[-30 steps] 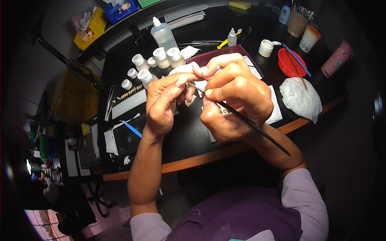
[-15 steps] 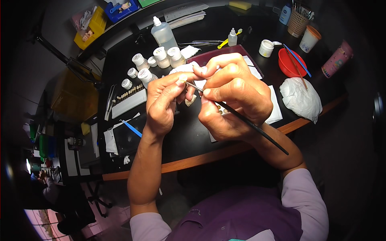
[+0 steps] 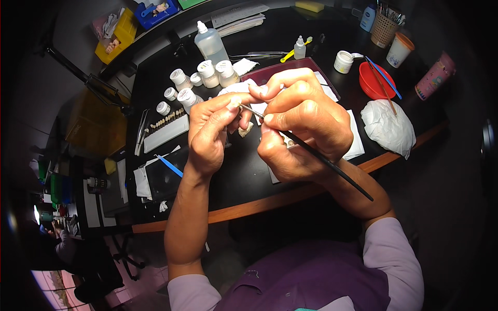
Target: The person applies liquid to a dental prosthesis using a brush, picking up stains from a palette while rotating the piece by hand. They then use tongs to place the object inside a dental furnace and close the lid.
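My left hand (image 3: 207, 135) is closed in a pinch on a small pale piece (image 3: 236, 103), its details too small to make out. My right hand (image 3: 306, 122) grips a thin black-handled brush (image 3: 342, 172) whose tip is on or very near that piece; its raised fingertips are close to my left fingers. Behind my hands lie white paper (image 3: 353, 145) and a maroon tray (image 3: 272, 70). A lumpy beige object (image 3: 246, 130) shows just below my left fingers. White-lidded jars (image 3: 209, 75) stand to the left beside a row of tooth shade tabs (image 3: 163, 122).
Clear bottle (image 3: 210, 44) and dropper bottle (image 3: 300, 48) at back; red bowl (image 3: 374, 84), wrapped white bundle (image 3: 389, 129), pink tumbler (image 3: 433, 78) at right; tweezers (image 3: 141, 132) and blue instrument (image 3: 168, 165) at left. A lamp arm (image 3: 88, 83) stands left; a co-worker's sleeve (image 3: 65, 246) shows lower left.
The brush and my right fingers have shifted very slightly. My left hand stays in place with the small piece.
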`<state>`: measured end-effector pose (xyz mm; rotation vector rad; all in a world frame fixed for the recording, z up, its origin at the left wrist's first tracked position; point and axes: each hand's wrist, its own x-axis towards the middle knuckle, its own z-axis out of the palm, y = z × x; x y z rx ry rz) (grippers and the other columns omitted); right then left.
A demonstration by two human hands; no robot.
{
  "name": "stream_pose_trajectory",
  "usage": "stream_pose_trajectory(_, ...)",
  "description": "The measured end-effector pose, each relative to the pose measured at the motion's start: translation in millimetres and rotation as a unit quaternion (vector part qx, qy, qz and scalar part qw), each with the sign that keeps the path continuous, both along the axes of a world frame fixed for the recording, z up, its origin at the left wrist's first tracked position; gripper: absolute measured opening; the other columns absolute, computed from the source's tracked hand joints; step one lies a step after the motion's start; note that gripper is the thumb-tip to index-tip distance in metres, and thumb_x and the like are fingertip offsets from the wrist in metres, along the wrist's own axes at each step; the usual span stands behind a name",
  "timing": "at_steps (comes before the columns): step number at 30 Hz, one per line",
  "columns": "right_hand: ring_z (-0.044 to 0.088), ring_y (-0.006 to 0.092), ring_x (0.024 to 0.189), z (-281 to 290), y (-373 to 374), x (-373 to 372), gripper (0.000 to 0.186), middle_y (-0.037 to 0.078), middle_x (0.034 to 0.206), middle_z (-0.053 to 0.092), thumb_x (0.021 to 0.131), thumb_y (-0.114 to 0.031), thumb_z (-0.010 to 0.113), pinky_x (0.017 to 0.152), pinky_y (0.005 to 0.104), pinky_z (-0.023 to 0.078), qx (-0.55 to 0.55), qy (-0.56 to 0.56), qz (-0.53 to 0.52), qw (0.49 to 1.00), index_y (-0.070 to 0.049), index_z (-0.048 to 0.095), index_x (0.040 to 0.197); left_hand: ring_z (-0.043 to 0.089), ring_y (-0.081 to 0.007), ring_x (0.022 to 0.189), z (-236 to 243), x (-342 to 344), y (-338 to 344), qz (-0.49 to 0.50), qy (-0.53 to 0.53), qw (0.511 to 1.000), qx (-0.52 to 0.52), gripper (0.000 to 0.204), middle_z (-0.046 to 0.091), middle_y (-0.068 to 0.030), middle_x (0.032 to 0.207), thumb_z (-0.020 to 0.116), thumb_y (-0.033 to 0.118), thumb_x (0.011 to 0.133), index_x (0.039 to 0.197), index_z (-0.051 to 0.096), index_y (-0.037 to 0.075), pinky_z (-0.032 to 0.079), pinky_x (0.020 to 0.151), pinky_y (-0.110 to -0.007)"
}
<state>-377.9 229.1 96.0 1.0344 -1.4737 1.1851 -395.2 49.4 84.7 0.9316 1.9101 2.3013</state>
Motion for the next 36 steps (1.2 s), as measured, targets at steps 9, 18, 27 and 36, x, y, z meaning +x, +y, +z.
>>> stream_pose_trajectory(9, 0.064, 0.0269, 0.087, 0.4, -0.2, 1.3, 0.021, 0.008, 0.078, 0.063, 0.069, 0.010, 0.063, 0.081, 0.0398, 0.057, -0.005, -0.004, 0.020, 1.000, -0.003, 0.059, 0.085, 0.054, -0.0096, 0.075, 0.9, 2.0, 0.9, 0.005, -0.004, 1.000, 0.011, 0.043, 0.071, -0.0104, 0.094, 0.048, 0.017, 0.098, 0.118, 0.072, -0.011, 0.037, 0.065, -0.024)
stream_pose_trajectory(18, 0.065, 0.0282, 0.091, 0.2, -0.6, 3.2, 0.024, 0.008, 0.079, 0.063, 0.067, 0.012, 0.064, 0.079, 0.0378, 0.055, -0.007, -0.011, 0.018, 1.000, -0.003, 0.062, 0.086, 0.055, -0.0086, 0.075, -0.8, -0.1, -1.8, -0.006, 0.000, 1.000, 0.007, 0.042, 0.071, -0.0089, 0.093, 0.048, 0.018, 0.099, 0.118, 0.073, -0.010, 0.037, 0.065, -0.023)
stream_pose_trajectory(27, 0.065, 0.0278, 0.091, 0.8, -1.5, 2.7, 0.026, 0.007, 0.079, 0.064, 0.066, 0.012, 0.064, 0.079, 0.0382, 0.056, -0.004, -0.008, 0.017, 1.000, -0.003, 0.062, 0.087, 0.056, -0.0080, 0.076, 0.0, 0.6, -1.7, -0.002, -0.003, 1.000, 0.010, 0.041, 0.070, -0.0082, 0.092, 0.050, 0.019, 0.100, 0.117, 0.073, -0.010, 0.038, 0.066, -0.023)
stream_pose_trajectory(36, 0.065, 0.0280, 0.091, -0.6, 0.0, 2.6, 0.026, 0.007, 0.079, 0.064, 0.066, 0.011, 0.064, 0.080, 0.0387, 0.056, -0.003, -0.011, 0.023, 1.000, -0.004, 0.062, 0.087, 0.059, -0.0130, 0.084, 0.9, -0.4, -2.3, -0.005, 0.008, 1.000, -0.007, 0.043, 0.071, -0.0126, 0.100, 0.049, 0.020, 0.097, 0.117, 0.072, -0.011, 0.042, 0.073, -0.026)
